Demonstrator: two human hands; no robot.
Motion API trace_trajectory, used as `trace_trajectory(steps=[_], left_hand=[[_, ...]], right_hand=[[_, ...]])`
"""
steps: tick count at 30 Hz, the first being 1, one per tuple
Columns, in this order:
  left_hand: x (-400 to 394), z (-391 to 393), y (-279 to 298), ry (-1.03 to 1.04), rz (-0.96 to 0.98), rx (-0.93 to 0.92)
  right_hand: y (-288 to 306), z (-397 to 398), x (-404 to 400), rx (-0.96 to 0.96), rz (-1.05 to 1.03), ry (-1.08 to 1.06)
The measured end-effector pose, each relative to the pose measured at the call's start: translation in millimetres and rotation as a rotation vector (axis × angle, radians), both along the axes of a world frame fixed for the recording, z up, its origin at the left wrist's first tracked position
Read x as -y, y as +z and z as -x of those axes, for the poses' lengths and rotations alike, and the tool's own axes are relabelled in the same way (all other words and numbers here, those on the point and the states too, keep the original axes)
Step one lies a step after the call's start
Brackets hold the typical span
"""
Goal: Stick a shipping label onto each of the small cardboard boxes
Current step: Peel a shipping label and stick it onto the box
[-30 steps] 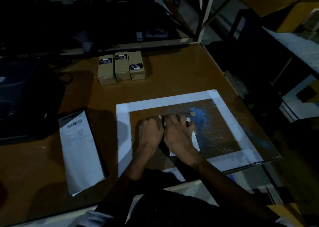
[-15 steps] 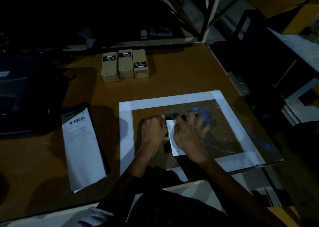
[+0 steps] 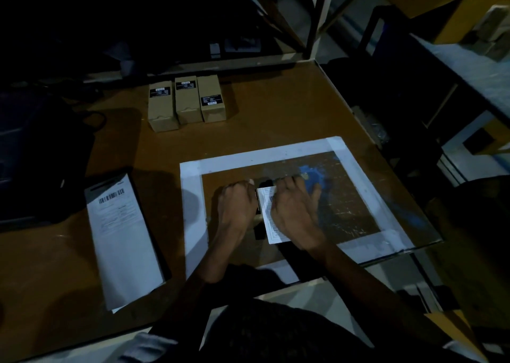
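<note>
Label pressed flat under right hand; left hand curled, seemingly steadying a mostly hidden box.

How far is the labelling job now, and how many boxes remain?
No finished box is visible. In hand: both hands, left hand and right hand, press a white label onto something mostly hidden under them. Left: three small boxes at the table's far side carry only black stickers; more label sheets wait nearby.

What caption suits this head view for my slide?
Both hands press a white label onto a box inside the taped square.
</note>
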State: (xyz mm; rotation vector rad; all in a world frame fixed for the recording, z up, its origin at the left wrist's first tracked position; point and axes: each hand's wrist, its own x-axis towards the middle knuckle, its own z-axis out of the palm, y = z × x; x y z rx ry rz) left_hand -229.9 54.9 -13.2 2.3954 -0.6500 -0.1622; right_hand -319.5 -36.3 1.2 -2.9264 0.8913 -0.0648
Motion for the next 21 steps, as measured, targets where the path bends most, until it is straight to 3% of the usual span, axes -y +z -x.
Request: trace_trajectory(steps=[4,9,13,17,21], left_hand=[[-1,-1,0,-0.018,-0.018,0.036],[1,1,1,0.007,-0.046,-0.019],[0,-2,-4,0.012,-0.051,-0.033],[-8,0,-2,-0.021,0.140,-0.110],[-28,1,-8,-0.032,0.438,-0.234]], right_hand=[[0,-7,-17,0.072,-0.066,0.076],[4,16,25,0.014,-0.062,-0.107],[0,15,37,0.021,-0.168,-0.102],[-7,31,45,0.391,-0.703,-0.299],[-23,61,49,0.533,-0.753,-0.284]])
